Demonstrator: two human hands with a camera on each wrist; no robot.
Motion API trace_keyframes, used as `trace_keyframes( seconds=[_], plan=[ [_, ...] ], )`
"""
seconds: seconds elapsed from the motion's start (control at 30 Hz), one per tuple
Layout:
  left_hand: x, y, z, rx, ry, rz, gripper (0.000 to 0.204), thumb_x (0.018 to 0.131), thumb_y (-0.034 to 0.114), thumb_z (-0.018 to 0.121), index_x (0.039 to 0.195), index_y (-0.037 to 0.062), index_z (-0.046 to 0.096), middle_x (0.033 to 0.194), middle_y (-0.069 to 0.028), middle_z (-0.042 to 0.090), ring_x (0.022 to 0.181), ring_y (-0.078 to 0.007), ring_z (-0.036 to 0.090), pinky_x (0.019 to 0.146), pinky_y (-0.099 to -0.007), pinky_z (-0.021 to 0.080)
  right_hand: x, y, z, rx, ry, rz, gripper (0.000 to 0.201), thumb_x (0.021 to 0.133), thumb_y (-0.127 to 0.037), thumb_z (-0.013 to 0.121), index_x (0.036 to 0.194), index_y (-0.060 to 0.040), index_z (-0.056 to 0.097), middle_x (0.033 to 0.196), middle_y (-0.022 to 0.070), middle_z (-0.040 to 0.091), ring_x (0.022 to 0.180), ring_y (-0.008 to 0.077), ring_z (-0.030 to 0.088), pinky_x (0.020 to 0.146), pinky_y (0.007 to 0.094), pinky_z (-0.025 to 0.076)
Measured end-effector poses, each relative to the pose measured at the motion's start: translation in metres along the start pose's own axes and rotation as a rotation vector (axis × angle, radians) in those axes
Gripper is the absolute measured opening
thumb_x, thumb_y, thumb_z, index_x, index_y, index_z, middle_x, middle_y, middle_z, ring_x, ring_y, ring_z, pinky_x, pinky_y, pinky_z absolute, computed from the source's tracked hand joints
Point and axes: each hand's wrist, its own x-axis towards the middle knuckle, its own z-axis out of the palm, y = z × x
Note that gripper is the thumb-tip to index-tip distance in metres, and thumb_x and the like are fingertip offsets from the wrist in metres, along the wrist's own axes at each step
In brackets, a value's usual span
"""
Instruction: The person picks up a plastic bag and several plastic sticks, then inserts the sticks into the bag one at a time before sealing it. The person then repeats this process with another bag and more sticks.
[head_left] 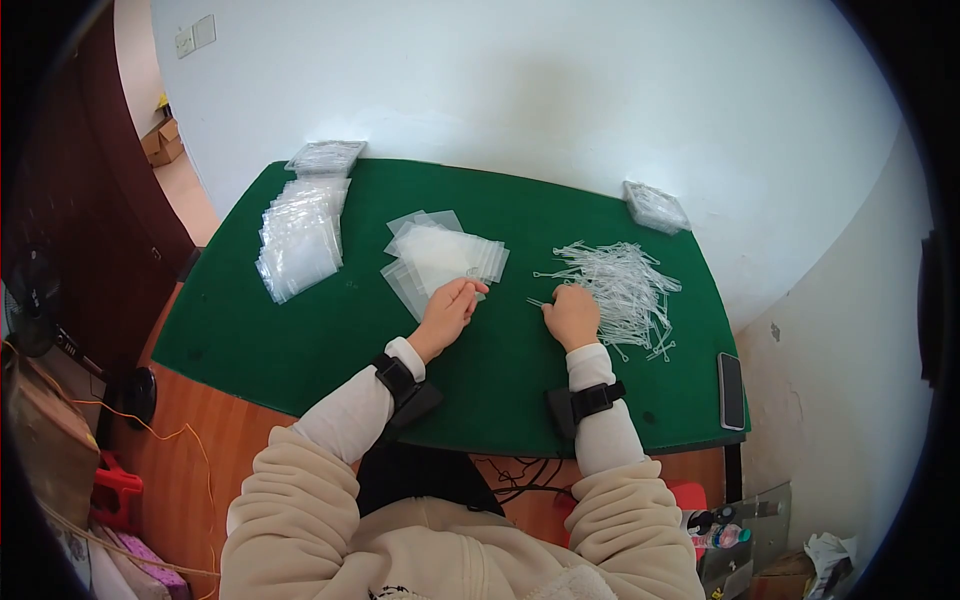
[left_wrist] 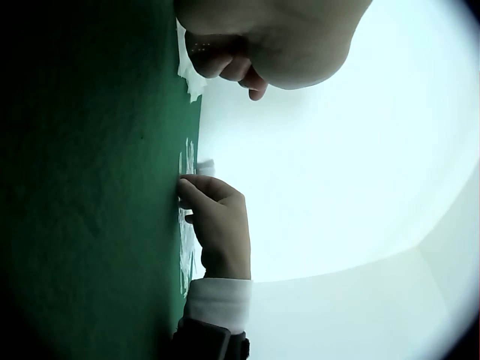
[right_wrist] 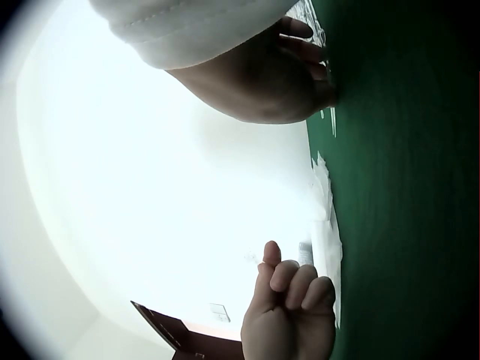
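My left hand is raised at the near right edge of a loose stack of clear zip bags, its fingers curled. Its thumb and index finger pinch a small clear looped stick, most of it hidden by the hand. At the left edge of a pile of thin clear plastic sticks with looped ends, my right hand is low on the cloth. Ends of clear sticks poke out from between its thumb and fingertips. In the right wrist view, stick ends show below those fingertips.
A fanned row of filled clear bags lies on the green table at left, below a clear box. Another clear box stands by the wall at back right. A phone lies near the right edge.
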Motion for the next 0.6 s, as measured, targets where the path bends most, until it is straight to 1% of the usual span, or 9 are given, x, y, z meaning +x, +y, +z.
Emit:
trace_keyframes(
  seconds=[0.03,0.13,0.2,0.27,0.3,0.47,0.57,0.6],
  plan=[
    [0.000,-0.001,-0.001,-0.001,0.002,-0.001,0.026,0.095,0.022,0.038,0.101,0.0030,0.055,0.066,0.0026,0.041,0.058,-0.0053,0.039,0.051,-0.0190,0.034,0.000,0.001,0.003,0.036,-0.038,-0.011,0.015,0.072,-0.020,0.063,0.078,-0.0066,0.062,0.081,0.0106,0.060,0.076,0.0305,0.058,0.067,0.0405,0.047],
    [0.002,-0.001,0.000,0.027,0.127,0.070,0.027,0.094,0.021,0.037,0.096,0.0021,0.056,0.064,0.0037,0.042,0.054,-0.0043,0.034,0.048,-0.0188,0.028,0.002,0.001,0.005,0.066,-0.029,-0.058,0.012,0.072,-0.018,0.062,0.075,-0.0067,0.062,0.079,0.0103,0.060,0.076,0.0307,0.058,0.066,0.0412,0.047],
    [0.002,0.000,-0.001,-0.010,0.125,0.033,0.026,0.094,0.021,0.037,0.096,0.0021,0.056,0.064,0.0037,0.042,0.055,-0.0042,0.034,0.048,-0.0187,0.028,0.001,0.001,0.007,0.083,-0.024,-0.081,0.010,0.071,-0.017,0.061,0.073,-0.0067,0.062,0.077,0.0102,0.060,0.076,0.0308,0.058,0.065,0.0415,0.047],
    [0.003,0.001,-0.003,-0.085,0.121,-0.034,0.026,0.094,0.020,0.038,0.097,0.0020,0.056,0.064,0.0036,0.043,0.055,-0.0041,0.034,0.048,-0.0186,0.029,0.001,0.000,0.010,0.009,0.045,-0.122,0.009,0.071,-0.015,0.060,0.071,-0.0063,0.061,0.074,0.0093,0.060,0.075,0.0307,0.057,0.064,0.0414,0.046],
    [0.003,0.001,-0.003,-0.084,0.120,-0.034,0.026,0.094,0.020,0.038,0.097,0.0020,0.056,0.064,0.0036,0.043,0.055,-0.0041,0.034,0.048,-0.0186,0.029,0.001,0.000,0.010,-0.028,0.080,-0.141,0.009,0.071,-0.014,0.060,0.070,-0.0061,0.061,0.072,0.0088,0.059,0.074,0.0306,0.057,0.064,0.0414,0.046],
    [0.004,-0.003,-0.002,-0.111,0.089,-0.040,0.026,0.094,0.019,0.038,0.101,0.0015,0.056,0.067,0.0030,0.044,0.056,-0.0047,0.035,0.050,-0.0182,0.030,0.000,-0.004,0.008,-0.032,0.121,-0.169,0.007,0.073,-0.012,0.058,0.072,-0.0052,0.060,0.072,0.0091,0.059,0.074,0.0307,0.056,0.064,0.0409,0.045],
    [0.003,-0.003,0.000,-0.122,0.072,-0.032,0.025,0.093,0.017,0.039,0.102,0.0008,0.056,0.070,0.0022,0.045,0.058,-0.0057,0.036,0.052,-0.0184,0.030,0.005,-0.013,0.006,0.365,0.199,-0.175,0.005,0.074,-0.012,0.056,0.073,-0.0073,0.058,0.074,0.0083,0.057,0.074,0.0286,0.054,0.066,0.0395,0.043],
    [0.002,-0.003,0.001,-0.107,0.050,-0.042,0.025,0.094,0.017,0.039,0.103,0.0012,0.056,0.071,0.0019,0.046,0.059,-0.0059,0.037,0.053,-0.0185,0.031,0.005,-0.016,0.005,0.365,0.199,-0.177,0.005,0.074,-0.012,0.056,0.073,-0.0073,0.058,0.074,0.0083,0.057,0.074,0.0286,0.054,0.066,0.0395,0.043]
  ],
)
